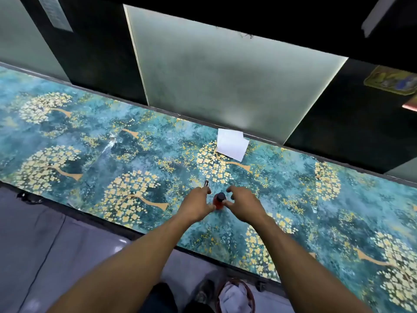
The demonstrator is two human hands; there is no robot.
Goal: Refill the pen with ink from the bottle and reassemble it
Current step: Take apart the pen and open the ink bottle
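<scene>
Watching from beside the counter [67,141]: biggest risk imo is a tip-over; the ink bottle [219,200] is small, w/ red ink and a dark cap, and a nudge from either side would spill it. It stands upright on the patterned top, btwn both hands. Left hand [196,205] holds the pen [206,183], tip poking past its fingers; right hand [242,205] is spread open, empty, thumb just beside the bottle; contact unclear.

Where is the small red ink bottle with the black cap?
Head view, centre: the small red ink bottle stands on the floral table, between both hands.
</scene>
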